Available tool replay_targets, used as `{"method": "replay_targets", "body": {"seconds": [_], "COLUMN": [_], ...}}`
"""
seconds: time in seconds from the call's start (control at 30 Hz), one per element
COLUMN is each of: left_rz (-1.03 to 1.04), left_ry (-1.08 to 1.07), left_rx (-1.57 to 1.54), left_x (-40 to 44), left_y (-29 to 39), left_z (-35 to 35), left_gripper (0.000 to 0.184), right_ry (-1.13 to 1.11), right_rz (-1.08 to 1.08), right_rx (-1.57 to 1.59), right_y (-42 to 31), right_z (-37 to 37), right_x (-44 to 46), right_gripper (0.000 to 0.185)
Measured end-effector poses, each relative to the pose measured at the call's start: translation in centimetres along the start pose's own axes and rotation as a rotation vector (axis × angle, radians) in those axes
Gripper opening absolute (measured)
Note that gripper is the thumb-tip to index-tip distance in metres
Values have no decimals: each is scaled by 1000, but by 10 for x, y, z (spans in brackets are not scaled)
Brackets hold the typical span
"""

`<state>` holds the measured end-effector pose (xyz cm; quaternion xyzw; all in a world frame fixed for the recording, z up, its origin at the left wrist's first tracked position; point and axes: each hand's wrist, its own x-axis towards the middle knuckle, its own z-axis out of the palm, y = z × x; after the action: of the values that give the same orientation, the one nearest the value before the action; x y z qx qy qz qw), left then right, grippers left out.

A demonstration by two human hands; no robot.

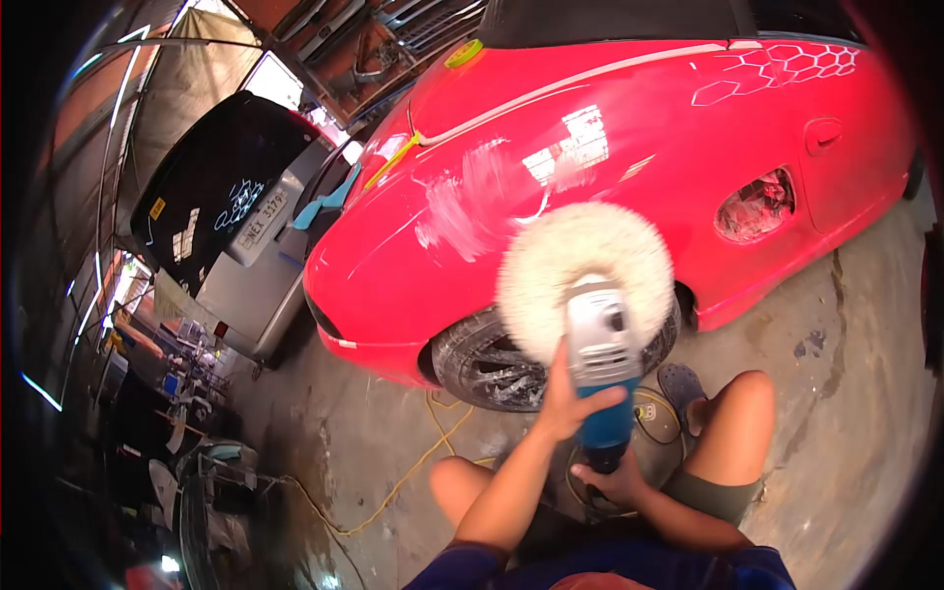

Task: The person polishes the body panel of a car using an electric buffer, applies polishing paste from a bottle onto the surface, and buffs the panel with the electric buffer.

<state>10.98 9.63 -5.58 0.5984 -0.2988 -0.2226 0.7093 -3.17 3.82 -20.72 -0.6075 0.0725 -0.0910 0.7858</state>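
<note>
Polisher, long axis forward, pad toward car, held by left hand, right hand

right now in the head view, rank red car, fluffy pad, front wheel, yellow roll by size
1. Red car
2. Fluffy pad and front wheel: unsure, as the nearer pad partly hides the wheel
3. Yellow roll

Open room lies over the red fender left of the wool polishing pad, which blocks the way to the top of the wheel. Bent knees flank the polisher; a yellow cord crosses the floor. Any gap between pad and fender is hard to judge.
</note>
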Motion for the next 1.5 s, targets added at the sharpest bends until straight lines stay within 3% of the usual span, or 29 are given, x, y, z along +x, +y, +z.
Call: {"method": "replay_targets", "body": {"seconds": [0.1,0.23,0.57,0.63,0.73,0.83,1.03,1.07,1.13,1.3,1.33,1.5], "left_rz": [3,51,21,42,87,56,30,23,13,-133,-130,-11], "left_ry": [-94,-15,313,342,356,309,125,61,-31,-69,-52,76], "left_rx": [6,113,58,-121,-320,-285,236,272,347,879,892,930], "left_x": [29,29,-51,-62,-65,-57,8,23,48,62,60,26], "left_y": [-25,-26,-1,-2,-9,-6,-9,-2,-17,-11,-13,-1], "left_z": [31,43,-66,-75,-79,-64,20,46,74,118,115,76], "left_gripper": [92,88,74,75,77,78,82,87,88,96,97,100], "right_ry": [104,84,-308,-354,-314,-257,63,27,39,45,111,-153], "right_rz": [92,92,10,-5,-1,-6,-122,27,51,5,27,83], "right_rx": [166,154,-135,-191,-249,-216,187,342,525,828,800,590], "right_y": [22,8,-9,-2,-11,-10,27,24,22,37,28,37], "right_z": [-24,-45,13,20,19,13,-7,-11,-17,-16,-11,-2], "right_x": [-2,2,37,44,40,31,15,11,11,11,8,6], "right_gripper": [32,36,42,43,45,46,42,32,26,17,16,22]}}
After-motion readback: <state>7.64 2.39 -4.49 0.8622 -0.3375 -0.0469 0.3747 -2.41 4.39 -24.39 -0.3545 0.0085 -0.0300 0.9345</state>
